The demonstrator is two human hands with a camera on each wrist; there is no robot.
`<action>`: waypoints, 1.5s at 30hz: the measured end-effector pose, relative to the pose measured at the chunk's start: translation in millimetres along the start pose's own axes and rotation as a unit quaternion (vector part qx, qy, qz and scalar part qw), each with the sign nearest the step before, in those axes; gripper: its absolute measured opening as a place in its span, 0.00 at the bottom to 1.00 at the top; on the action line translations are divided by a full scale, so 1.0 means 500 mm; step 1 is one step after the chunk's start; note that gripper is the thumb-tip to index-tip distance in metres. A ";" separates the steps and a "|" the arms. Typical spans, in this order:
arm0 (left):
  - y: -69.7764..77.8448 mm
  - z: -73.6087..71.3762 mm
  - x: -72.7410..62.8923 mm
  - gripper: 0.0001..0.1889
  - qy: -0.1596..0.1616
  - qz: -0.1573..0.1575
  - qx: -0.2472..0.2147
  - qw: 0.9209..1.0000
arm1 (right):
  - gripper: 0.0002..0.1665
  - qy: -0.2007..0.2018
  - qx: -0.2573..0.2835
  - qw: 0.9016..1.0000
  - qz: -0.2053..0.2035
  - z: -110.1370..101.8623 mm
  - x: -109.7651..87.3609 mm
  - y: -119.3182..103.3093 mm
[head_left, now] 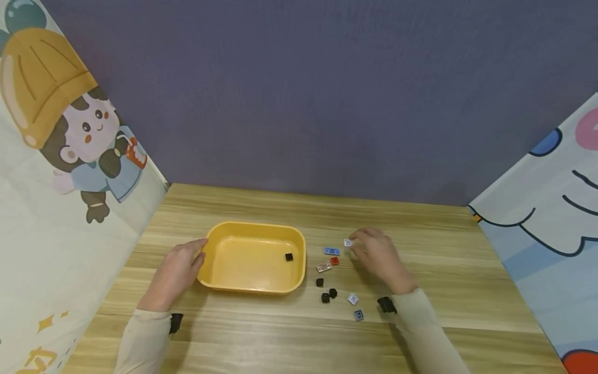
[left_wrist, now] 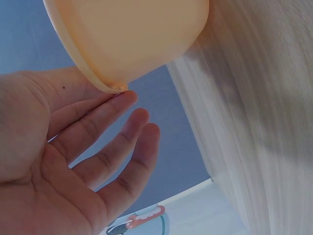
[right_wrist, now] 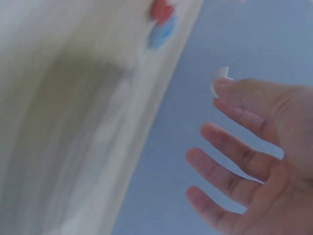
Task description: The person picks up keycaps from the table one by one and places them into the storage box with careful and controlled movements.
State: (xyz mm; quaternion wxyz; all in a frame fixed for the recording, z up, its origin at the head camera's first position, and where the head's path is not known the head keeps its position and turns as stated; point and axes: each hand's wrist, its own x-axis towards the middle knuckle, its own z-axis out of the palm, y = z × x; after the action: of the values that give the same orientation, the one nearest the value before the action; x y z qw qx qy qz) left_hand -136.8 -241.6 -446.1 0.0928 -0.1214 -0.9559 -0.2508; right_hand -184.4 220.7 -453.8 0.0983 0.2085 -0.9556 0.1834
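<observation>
Between thumb and index finger, my right hand [head_left: 379, 255] pinches a small white keycap [head_left: 348, 242], whose pale edge [right_wrist: 221, 73] shows past the thumb in the right wrist view. The other fingers of that hand are spread and loosely bent. My left hand [head_left: 176, 270] holds the left rim of a yellow plastic tray [head_left: 252, 289]; in the left wrist view the thumb goes behind the rim and the index fingertip [left_wrist: 128, 96] meets its corner. Inside the tray lies one black keycap [head_left: 289, 257].
Right of the tray lie a wide blue keycap [head_left: 332, 251], a red one [head_left: 334, 261], a wide beige one [head_left: 324, 266], several black ones [head_left: 325, 298], a white one [head_left: 352, 298] and a dark blue one [head_left: 358, 315]. A dark panel [head_left: 317, 104] rises behind the wooden table [head_left: 261, 332].
</observation>
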 end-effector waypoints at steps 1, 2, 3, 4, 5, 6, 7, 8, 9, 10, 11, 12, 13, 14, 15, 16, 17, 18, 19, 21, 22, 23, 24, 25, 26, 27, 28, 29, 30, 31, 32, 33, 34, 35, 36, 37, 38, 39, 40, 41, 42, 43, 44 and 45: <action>0.000 0.000 0.000 0.19 0.000 0.001 -0.002 1.000 | 0.14 0.007 0.000 1.000 -0.010 -0.001 0.004 -0.009; 0.000 0.000 0.000 0.19 0.001 0.001 -0.003 1.000 | 0.14 0.013 -0.001 1.000 -0.021 -0.002 0.008 -0.019; 0.000 0.001 0.000 0.19 0.000 0.001 -0.004 1.000 | 0.14 0.018 0.000 0.999 -0.029 -0.003 0.012 -0.030; 0.001 0.001 0.000 0.19 -0.001 0.001 -0.004 1.000 | 0.15 0.024 -0.001 0.999 -0.038 -0.004 0.015 -0.040; 0.001 0.000 0.000 0.19 -0.001 0.001 -0.004 1.000 | 0.15 0.027 -0.003 0.999 -0.044 -0.004 0.017 -0.050; 0.002 0.000 0.000 0.19 -0.002 0.000 -0.004 1.000 | 0.15 0.027 -0.004 0.998 -0.047 -0.004 0.020 -0.060; 0.002 0.000 0.000 0.19 -0.002 0.000 -0.004 1.000 | 0.15 0.028 -0.006 0.998 -0.052 -0.003 0.022 -0.069; 0.003 0.000 0.000 0.19 -0.002 -0.001 -0.004 1.000 | 0.15 0.026 -0.008 0.998 -0.054 -0.003 0.024 -0.079; 0.003 0.000 0.000 0.19 -0.002 -0.001 -0.005 1.000 | 0.15 0.024 -0.010 0.998 -0.057 -0.002 0.026 -0.089; 0.004 0.000 0.000 0.19 -0.002 -0.001 -0.004 1.000 | 0.15 0.020 -0.012 0.998 -0.060 -0.001 0.028 -0.098; 0.004 0.000 0.000 0.19 -0.001 -0.001 -0.004 1.000 | 0.15 0.015 -0.013 0.998 -0.062 -0.001 0.029 -0.107; 0.004 0.000 0.000 0.19 -0.001 -0.001 -0.004 1.000 | 0.15 0.012 -0.013 0.998 -0.066 0.000 0.031 -0.116; 0.004 0.001 0.000 0.19 0.000 -0.001 -0.003 1.000 | 0.15 0.010 -0.014 0.997 -0.071 0.002 0.033 -0.124; 0.004 0.001 0.000 0.19 0.001 -0.001 -0.002 1.000 | 0.15 0.007 -0.013 0.997 -0.077 0.003 0.035 -0.133; 0.004 0.001 0.000 0.19 0.002 -0.001 -0.001 1.000 | 0.15 0.005 -0.013 0.996 -0.084 0.006 0.036 -0.140; 0.003 0.001 0.000 0.19 0.004 -0.001 0.000 1.000 | 0.15 0.004 -0.009 0.996 -0.090 0.008 0.038 -0.149; 0.003 0.001 -0.001 0.19 0.004 -0.001 -0.001 1.000 | 0.15 0.004 -0.004 0.995 -0.096 0.009 0.040 -0.157; 0.002 0.002 -0.001 0.19 0.004 -0.001 -0.001 1.000 | 0.15 0.004 0.000 0.995 -0.102 0.011 0.042 -0.165; 0.002 0.002 -0.001 0.19 0.004 -0.001 -0.002 1.000 | 0.14 0.004 0.003 0.994 -0.108 0.014 0.044 -0.172; 0.002 0.002 -0.001 0.19 0.003 -0.003 -0.003 1.000 | 0.14 0.004 0.013 0.993 -0.121 0.015 0.048 -0.186; 0.002 0.002 -0.002 0.19 0.003 -0.004 -0.004 1.000 | 0.14 0.003 0.017 0.992 -0.126 0.016 0.050 -0.192; 0.002 0.002 -0.002 0.19 0.002 -0.005 -0.004 1.000 | 0.14 0.001 0.018 0.991 -0.130 0.017 0.051 -0.197; 0.002 0.002 -0.002 0.19 0.002 -0.006 -0.003 1.000 | 0.14 0.000 0.018 0.991 -0.134 0.017 0.052 -0.201; 0.002 0.002 -0.001 0.19 0.002 -0.006 -0.003 1.000 | 0.14 -0.003 0.019 0.991 -0.136 0.018 0.052 -0.205; 0.001 0.002 -0.001 0.19 0.002 -0.006 -0.004 1.000 | 0.14 -0.004 0.020 0.990 -0.137 0.018 0.053 -0.208; 0.001 0.002 -0.001 0.19 0.003 -0.005 -0.003 1.000 | 0.14 -0.007 0.019 0.990 -0.137 0.018 0.053 -0.211; 0.001 0.002 -0.001 0.19 0.003 -0.005 -0.004 1.000 | 0.14 -0.009 0.018 0.990 -0.136 0.019 0.053 -0.213; 0.001 0.002 -0.001 0.19 0.004 -0.004 -0.004 1.000 | 0.14 -0.011 0.018 0.991 -0.135 0.020 0.054 -0.215; 0.000 0.002 0.000 0.19 0.004 -0.004 -0.005 1.000 | 0.14 -0.012 0.018 0.991 -0.134 0.020 0.054 -0.216; 0.001 0.002 0.000 0.19 0.004 -0.004 -0.005 1.000 | 0.14 -0.014 0.019 0.991 -0.133 0.021 0.054 -0.217; 0.001 0.002 -0.001 0.19 0.004 -0.003 -0.006 1.000 | 0.14 -0.014 0.021 0.991 -0.132 0.021 0.054 -0.218; 0.002 0.002 -0.001 0.19 0.003 -0.003 -0.007 1.000 | 0.14 -0.014 0.021 0.991 -0.132 0.021 0.054 -0.219; 0.003 0.002 -0.001 0.19 0.002 -0.003 -0.009 1.000 | 0.14 -0.014 0.023 0.991 -0.132 0.022 0.054 -0.219; 0.003 0.002 -0.001 0.19 0.001 -0.003 -0.010 1.000 | 0.15 -0.015 0.024 0.991 -0.132 0.022 0.054 -0.219; 0.004 0.002 -0.002 0.19 0.000 -0.003 -0.010 1.000 | 0.15 -0.014 0.024 0.991 -0.133 0.023 0.054 -0.219; 0.004 0.001 -0.002 0.19 0.000 -0.003 -0.011 1.000 | 0.15 -0.014 0.024 0.991 -0.134 0.023 0.054 -0.219; 0.005 0.001 -0.002 0.19 -0.001 -0.002 -0.011 1.000 | 0.15 -0.013 0.024 0.991 -0.134 0.024 0.053 -0.218; 0.005 0.001 -0.002 0.19 -0.001 -0.003 -0.011 1.000 | 0.15 -0.011 0.023 0.991 -0.135 0.023 0.053 -0.217; 0.005 0.001 -0.002 0.19 -0.001 -0.003 -0.011 1.000 | 0.16 -0.008 0.025 0.991 -0.135 0.023 0.052 -0.215; 0.005 0.001 -0.002 0.19 -0.001 -0.003 -0.010 1.000 | 0.16 -0.005 0.024 0.991 -0.134 0.022 0.051 -0.212; 0.005 0.001 -0.002 0.19 -0.001 -0.003 -0.009 1.000 | 0.16 -0.001 0.025 0.991 -0.133 0.021 0.050 -0.209; 0.005 0.000 -0.002 0.19 -0.002 -0.003 -0.009 1.000 | 0.15 0.004 0.025 0.991 -0.132 0.019 0.049 -0.206; 0.005 0.000 -0.002 0.19 -0.002 -0.004 -0.008 1.000 | 0.15 0.008 0.025 0.991 -0.129 0.017 0.047 -0.202; 0.005 0.000 -0.002 0.19 -0.003 -0.005 -0.007 1.000 | 0.15 0.012 0.025 0.992 -0.126 0.014 0.046 -0.198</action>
State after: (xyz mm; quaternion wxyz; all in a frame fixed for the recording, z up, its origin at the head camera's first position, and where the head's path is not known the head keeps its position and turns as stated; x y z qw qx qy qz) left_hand -135.0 -239.7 -445.1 0.0876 -0.1184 -0.9549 -0.2577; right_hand -162.8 126.1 -423.6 0.1266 0.3272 -0.9157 0.1962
